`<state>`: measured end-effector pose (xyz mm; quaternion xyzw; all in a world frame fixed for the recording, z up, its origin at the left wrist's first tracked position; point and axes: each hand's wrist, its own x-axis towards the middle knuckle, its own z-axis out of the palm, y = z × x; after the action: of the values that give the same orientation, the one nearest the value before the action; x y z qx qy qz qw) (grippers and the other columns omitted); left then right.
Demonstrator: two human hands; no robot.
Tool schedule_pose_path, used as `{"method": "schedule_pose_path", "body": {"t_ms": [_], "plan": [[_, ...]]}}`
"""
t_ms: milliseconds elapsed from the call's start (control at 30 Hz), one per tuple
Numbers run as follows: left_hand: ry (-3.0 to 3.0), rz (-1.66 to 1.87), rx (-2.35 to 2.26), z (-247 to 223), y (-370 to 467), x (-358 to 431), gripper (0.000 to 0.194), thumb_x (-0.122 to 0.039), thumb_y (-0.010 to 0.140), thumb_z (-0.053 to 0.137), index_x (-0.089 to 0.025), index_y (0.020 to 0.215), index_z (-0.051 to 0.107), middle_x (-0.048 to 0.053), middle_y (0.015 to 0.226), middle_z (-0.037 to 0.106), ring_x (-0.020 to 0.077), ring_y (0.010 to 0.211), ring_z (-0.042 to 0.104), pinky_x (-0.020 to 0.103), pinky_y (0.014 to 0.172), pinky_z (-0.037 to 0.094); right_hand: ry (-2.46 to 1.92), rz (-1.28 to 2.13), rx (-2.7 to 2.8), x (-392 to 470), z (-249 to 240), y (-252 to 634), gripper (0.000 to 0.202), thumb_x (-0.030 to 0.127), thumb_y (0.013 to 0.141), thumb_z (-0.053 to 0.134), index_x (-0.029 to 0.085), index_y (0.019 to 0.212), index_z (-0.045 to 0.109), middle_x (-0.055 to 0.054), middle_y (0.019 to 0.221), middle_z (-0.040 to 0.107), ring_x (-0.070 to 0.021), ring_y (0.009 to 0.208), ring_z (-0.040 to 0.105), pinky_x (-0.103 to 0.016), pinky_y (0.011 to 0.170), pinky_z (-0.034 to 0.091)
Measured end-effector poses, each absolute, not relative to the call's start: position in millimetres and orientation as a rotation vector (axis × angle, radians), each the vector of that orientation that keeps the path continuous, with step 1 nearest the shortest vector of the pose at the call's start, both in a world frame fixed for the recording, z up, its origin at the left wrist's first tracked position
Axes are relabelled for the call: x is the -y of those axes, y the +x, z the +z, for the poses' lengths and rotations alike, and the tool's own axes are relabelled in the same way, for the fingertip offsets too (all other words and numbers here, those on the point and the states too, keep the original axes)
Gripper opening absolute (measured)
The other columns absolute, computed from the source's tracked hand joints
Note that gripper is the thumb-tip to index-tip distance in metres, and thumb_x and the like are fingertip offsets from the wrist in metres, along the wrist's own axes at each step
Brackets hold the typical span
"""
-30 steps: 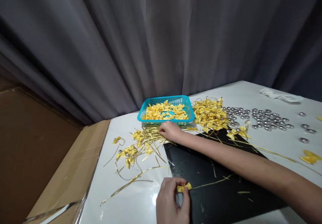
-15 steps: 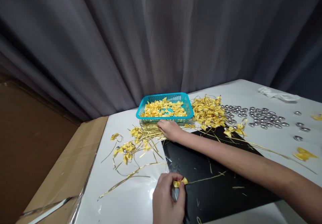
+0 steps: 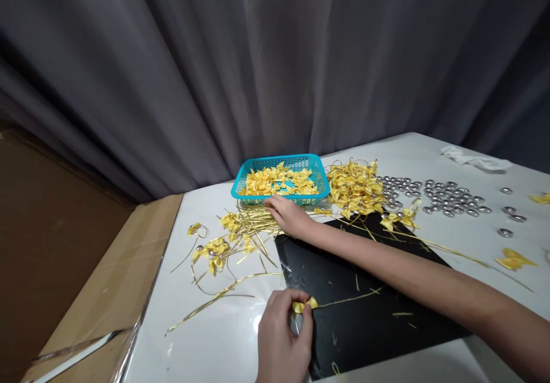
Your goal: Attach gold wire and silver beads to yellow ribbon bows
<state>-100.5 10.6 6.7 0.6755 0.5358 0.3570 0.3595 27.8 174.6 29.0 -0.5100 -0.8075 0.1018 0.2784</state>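
Note:
My left hand [image 3: 286, 334] is at the front, on the near left edge of the black mat [image 3: 344, 337]. Its thumb and fingers pinch a yellow ribbon bow [image 3: 313, 303], from which a thin gold tie [image 3: 350, 300] trails to the right. My right hand [image 3: 286, 214] reaches across to a bundle of gold ties [image 3: 253, 221], just in front of the blue basket [image 3: 279, 200]. Its fingers are curled together over the bundle's right end. What sits between the fingertips is hidden. Yellow bows [image 3: 279, 181] lie inside the basket.
A heap of yellow bows with silver beads [image 3: 356, 188] lies right of the basket. Loose silver beads [image 3: 453, 199] spread farther right, near a white cloth [image 3: 475, 159]. More beaded bows [image 3: 212, 251] lie on the left. A cardboard box [image 3: 64, 199] stands beyond the table's left edge.
My right hand has shifted slightly away from me, toward the basket, and its fingers have changed pose over the gold ties. My left hand keeps its pinch on the bow.

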Motion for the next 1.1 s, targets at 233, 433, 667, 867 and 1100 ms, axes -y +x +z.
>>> {"method": "schedule_pose_path", "body": {"t_ms": [233,433,667,867,1100], "plan": [[1.727,0.947,-1.388,7,-100,-10,0.011,-0.021,0.080,0.051,-0.019,0.079,0.061,0.005,0.079,0.064,0.0197,0.076,0.058,0.031,0.071,0.043,-1.329,0.315,2.162,-179,20,32,0.027,0.030,0.090,0.052,0.014,0.112,0.056,-0.007,0.110,0.059,-0.0177,0.093,0.060,-0.038,0.079,0.051],[1.700,0.957,-1.386,9,-99,-9,0.010,-0.022,0.080,0.052,-0.019,0.078,0.062,0.005,0.078,0.064,0.0201,0.075,0.058,0.032,0.072,0.043,-1.309,0.316,2.157,-177,20,34,0.026,0.030,0.090,0.053,0.013,0.110,0.056,-0.007,0.107,0.060,-0.0166,0.090,0.060,-0.036,0.077,0.052],[1.151,1.126,-1.251,5,-103,-16,0.035,-0.037,0.079,0.062,-0.015,0.107,0.063,0.009,0.092,0.065,0.0184,0.085,0.060,0.029,0.076,0.047,-1.192,0.236,2.249,-125,43,45,0.019,0.016,0.092,0.044,0.011,0.094,0.062,-0.008,0.091,0.064,-0.0154,0.085,0.060,-0.029,0.075,0.047],[0.720,1.143,-1.073,22,-109,-29,0.051,-0.041,0.067,0.075,-0.013,0.109,0.066,0.002,0.065,0.062,0.0077,0.056,0.052,0.018,0.055,0.044,-0.966,0.236,2.614,-57,59,70,0.033,0.012,0.088,0.041,0.016,0.117,0.058,-0.006,0.082,0.064,-0.0128,0.063,0.056,-0.023,0.054,0.037],[0.564,1.070,-1.044,30,-112,-35,0.034,-0.035,0.055,0.083,-0.012,0.079,0.074,0.005,0.068,0.069,0.0057,0.057,0.057,0.013,0.055,0.047,-1.020,0.914,2.336,-30,62,80,0.021,0.011,0.084,0.049,0.014,0.085,0.069,-0.004,0.076,0.065,-0.0090,0.066,0.056,-0.018,0.059,0.040]]}}
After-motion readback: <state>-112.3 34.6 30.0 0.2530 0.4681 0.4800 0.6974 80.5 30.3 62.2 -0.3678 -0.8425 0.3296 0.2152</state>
